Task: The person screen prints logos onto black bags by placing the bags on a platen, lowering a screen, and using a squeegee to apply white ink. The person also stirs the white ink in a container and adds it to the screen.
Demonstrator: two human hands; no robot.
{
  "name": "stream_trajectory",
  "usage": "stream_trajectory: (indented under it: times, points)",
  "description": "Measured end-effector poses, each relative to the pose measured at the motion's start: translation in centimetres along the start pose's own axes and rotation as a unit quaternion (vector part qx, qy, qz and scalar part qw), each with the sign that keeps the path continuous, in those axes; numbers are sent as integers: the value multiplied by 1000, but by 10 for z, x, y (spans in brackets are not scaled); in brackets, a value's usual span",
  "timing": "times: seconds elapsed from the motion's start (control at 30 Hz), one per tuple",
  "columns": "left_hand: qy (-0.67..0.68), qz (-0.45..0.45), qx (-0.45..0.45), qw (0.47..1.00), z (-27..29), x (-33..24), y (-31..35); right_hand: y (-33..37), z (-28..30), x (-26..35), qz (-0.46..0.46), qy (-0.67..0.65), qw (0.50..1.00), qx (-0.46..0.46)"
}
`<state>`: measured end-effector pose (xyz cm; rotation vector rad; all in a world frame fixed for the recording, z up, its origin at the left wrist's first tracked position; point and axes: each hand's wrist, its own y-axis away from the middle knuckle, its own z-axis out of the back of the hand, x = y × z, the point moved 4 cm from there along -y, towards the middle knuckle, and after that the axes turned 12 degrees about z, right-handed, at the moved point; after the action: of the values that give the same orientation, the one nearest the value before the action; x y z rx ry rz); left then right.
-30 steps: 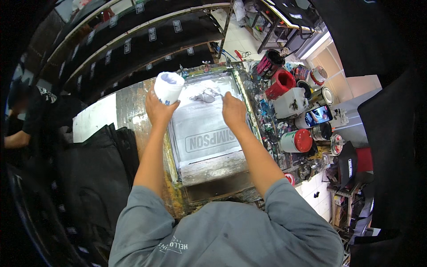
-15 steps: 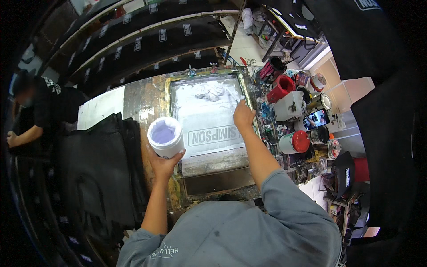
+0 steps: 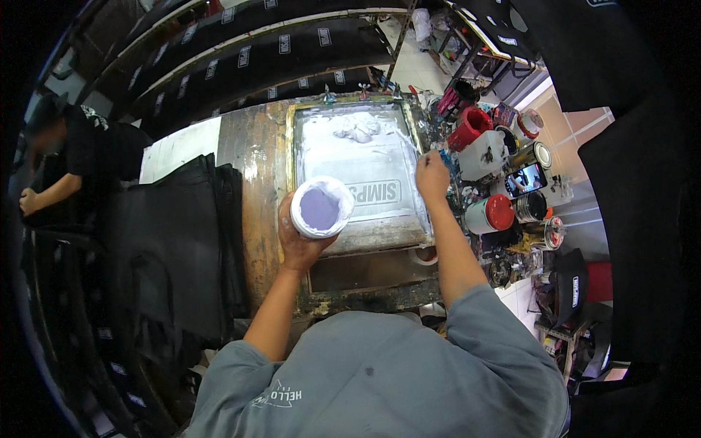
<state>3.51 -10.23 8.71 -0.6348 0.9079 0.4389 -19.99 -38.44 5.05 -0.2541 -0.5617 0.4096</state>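
My left hand [image 3: 298,244] is wrapped round a white tub [image 3: 321,230], tilted so that its pale lilac-looking ink [image 3: 319,209] shows inside the smeared rim. The tub hangs over the lower left of a screen printing frame [image 3: 292,150] and hides part of its lettering. White ink [image 3: 358,128] lies in a thick heap at the far end of the mesh [image 3: 328,160], with a thin film below. At the frame's right edge is my right hand [image 3: 432,175], its fingers curled closed; whatever they hold is hidden.
Black fabric pieces [image 3: 175,233] are stacked at left, beside a white board [image 3: 186,146]. Paint tubs, a red-lidded jar [image 3: 498,213] and a phone [image 3: 526,179] crowd the right. Racks of printed black pieces [image 3: 277,58] stand behind. Another person [image 3: 80,160] works at far left.
My left hand has carried the tub rightward, from beside the frame to over its lower left part. My right hand has shifted slightly outward at the frame's right edge. The view has shifted too.
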Motion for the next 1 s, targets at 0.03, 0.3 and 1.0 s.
stream_trajectory:
  times: [0.03,0.3,1.0]
  points:
    - [3,3,0,1000,-5,1,0,6,17,-2,16,-47,998,-35]
    - [13,-6,5,1000,-41,-7,-16,73,163,31,-55,-386,921,-4]
    - [169,19,290,942,-139,-90,73,140,241,40,176,-181,966,-50]
